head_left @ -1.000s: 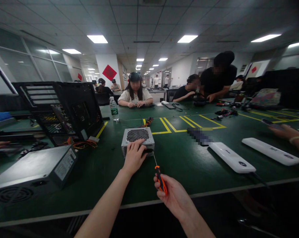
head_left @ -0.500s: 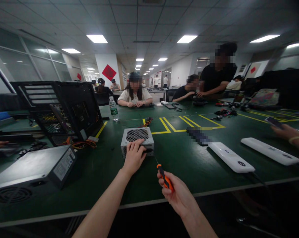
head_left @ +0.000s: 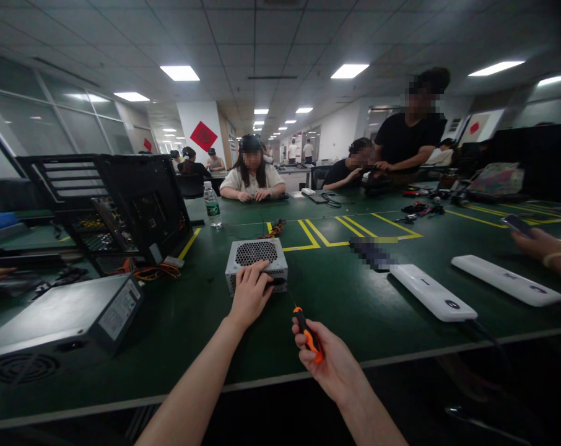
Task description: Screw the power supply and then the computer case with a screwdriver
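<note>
A small grey computer power supply (head_left: 257, 255) with a honeycomb grille on top sits on the green table in front of me. My left hand (head_left: 251, 291) grips its near side, fingers bent over the front edge and partly hiding the front face. In my right hand (head_left: 324, 359) is a screwdriver (head_left: 307, 334) with an orange and black handle, fingers wrapped round it. Its thin shaft points up and left towards the near right corner of the power supply. Whether the tip touches a screw is too small to tell.
At left stand a larger silver power supply (head_left: 71, 322) and an open black computer case (head_left: 113, 204). A water bottle (head_left: 212, 205) is behind. To the right lie white power banks (head_left: 431, 291) and a pixelated dark object (head_left: 372, 254). Another person's hand (head_left: 538, 243) holds a phone.
My hands, the power supply and the screwdriver stay almost as they were, with only a slight shift of view. The standing person across the table has straightened a little.
</note>
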### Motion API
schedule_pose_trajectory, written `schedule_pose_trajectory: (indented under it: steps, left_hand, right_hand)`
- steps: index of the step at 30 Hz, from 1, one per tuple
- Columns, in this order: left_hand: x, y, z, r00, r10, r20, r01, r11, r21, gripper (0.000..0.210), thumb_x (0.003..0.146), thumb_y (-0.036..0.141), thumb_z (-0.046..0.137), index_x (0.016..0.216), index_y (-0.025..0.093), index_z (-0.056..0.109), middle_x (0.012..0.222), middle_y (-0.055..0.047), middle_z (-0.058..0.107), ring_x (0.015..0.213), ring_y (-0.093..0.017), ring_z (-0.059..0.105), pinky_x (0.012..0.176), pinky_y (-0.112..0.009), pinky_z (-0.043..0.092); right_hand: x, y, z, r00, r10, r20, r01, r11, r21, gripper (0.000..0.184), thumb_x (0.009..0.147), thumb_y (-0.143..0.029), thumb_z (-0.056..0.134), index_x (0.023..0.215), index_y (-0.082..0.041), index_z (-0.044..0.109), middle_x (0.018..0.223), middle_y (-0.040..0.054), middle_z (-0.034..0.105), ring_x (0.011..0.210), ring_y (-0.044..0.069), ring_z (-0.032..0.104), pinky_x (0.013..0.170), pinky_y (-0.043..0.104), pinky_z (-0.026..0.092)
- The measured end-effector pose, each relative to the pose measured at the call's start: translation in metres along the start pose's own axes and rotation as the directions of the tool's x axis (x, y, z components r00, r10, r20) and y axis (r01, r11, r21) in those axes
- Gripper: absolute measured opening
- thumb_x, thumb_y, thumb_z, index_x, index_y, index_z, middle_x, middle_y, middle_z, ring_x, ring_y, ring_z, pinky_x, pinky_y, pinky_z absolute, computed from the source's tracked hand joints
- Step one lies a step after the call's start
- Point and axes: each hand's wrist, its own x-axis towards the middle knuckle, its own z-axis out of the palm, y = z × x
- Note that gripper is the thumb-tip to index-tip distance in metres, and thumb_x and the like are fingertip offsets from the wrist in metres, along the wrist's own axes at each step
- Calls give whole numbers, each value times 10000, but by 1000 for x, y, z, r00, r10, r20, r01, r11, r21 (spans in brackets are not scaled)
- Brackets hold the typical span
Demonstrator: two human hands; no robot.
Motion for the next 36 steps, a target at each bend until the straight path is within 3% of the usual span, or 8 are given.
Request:
schedule_pose_trajectory:
  steps: [6,13,18,22,25,30,32,36]
  left_hand:
    - [1,1,-1,1000,-2,-9,2,1000,-5,119,718,159,555,828,202,546,1193,-76,492,1136,-224,394,909,-405,294]
    - [1,1,-2,1000,-2,-9,2,1000,-11,105,730,157,537,826,198,547,1190,-85,494,1138,-232,397,909,-420,295]
    - [1,1,-2,1000,-1,-13,1,1000,-5,116,720,150,546,824,201,550,1188,-84,495,1132,-233,403,907,-423,301]
    - [1,1,-2,1000,-2,-3,2,1000,5,103,730,163,539,824,203,550,1192,-76,493,1132,-228,403,912,-413,296]
    - [1,1,-1,1000,-8,3,8,1000,8,91,735,169,533,819,201,548,1194,-76,491,1128,-230,405,913,-410,292]
    - [0,2,0,1000,-8,-1,8,1000,10,90,732,166,538,816,195,547,1194,-78,492,1130,-230,400,914,-411,291]
    - [0,2,-1,1000,-6,-9,6,1000,13,88,731,167,539,813,196,550,1190,-79,495,1132,-232,400,910,-414,296]
    - [1,1,-2,1000,2,-10,-2,1000,8,90,731,173,539,816,199,554,1192,-84,495,1134,-238,400,903,-422,301]
  right_hand:
    - [0,0,3,1000,23,5,-23,1000,3,182,824,-150,421,882,-45,557,677,62,553,494,47,477,324,101,293]
    - [2,6,3,981,-192,29,194,972,-130,160,617,-145,666,705,-111,537,648,41,575,482,42,443,315,95,236]
    - [0,4,2,931,-364,30,350,867,-355,210,664,-322,613,748,-150,525,659,13,572,435,40,396,312,114,191]
    - [3,1,-8,830,-553,76,448,579,-681,210,741,-332,520,873,-171,542,526,-59,436,396,46,342,334,141,232]
    - [3,0,-13,648,-715,264,519,162,-839,186,746,-280,525,898,-179,562,767,18,530,625,110,506,518,221,421]
    - [-3,3,-11,397,-690,605,450,-428,-784,142,795,-175,446,842,-205,576,909,60,527,851,189,507,766,368,427]
    - [-4,8,-9,342,-644,684,414,-551,-725,162,792,-135,422,828,-199,566,925,75,515,849,200,498,753,387,436]
    - [-7,21,-4,324,-617,717,378,-610,-696,230,761,-70,380,917,-159,524,991,123,465,922,231,476,745,405,453]
